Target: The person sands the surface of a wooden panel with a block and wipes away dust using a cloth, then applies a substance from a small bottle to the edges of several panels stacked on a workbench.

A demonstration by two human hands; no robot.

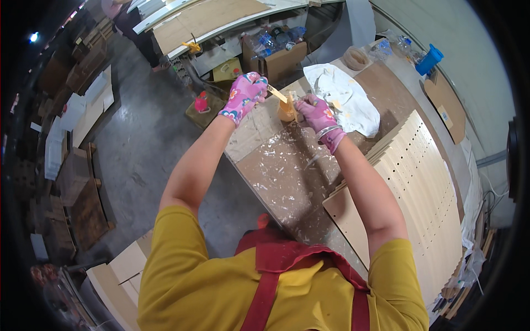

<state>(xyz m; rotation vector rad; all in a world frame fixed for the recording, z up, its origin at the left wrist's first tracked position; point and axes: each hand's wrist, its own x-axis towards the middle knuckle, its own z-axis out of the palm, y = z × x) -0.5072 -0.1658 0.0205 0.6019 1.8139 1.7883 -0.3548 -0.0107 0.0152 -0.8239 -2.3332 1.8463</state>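
In my left hand (247,95), gloved in pink floral cloth, is a flat scraper (277,94) with pale yellow-orange paste on its blade. The closed fingers hide its handle. The blade's tip reaches over a small cup (286,112) smeared with orange-brown paste. My right hand (317,115), in a matching glove with a bracelet at the wrist, is closed at the right side of that cup, fingertips at its rim. Just beyond the right hand lies a crumpled white cloth (348,94) with tan smears. The cup stands on a worktable (276,171) spotted with white paint.
A fanned stack of pale boards with drilled holes (408,171) covers the table's right side. At the back right are a blue cup (429,59) and a round tub (356,57). A cardboard box of bottles (276,58) sits under the far bench. Another person (135,30) stands far left.
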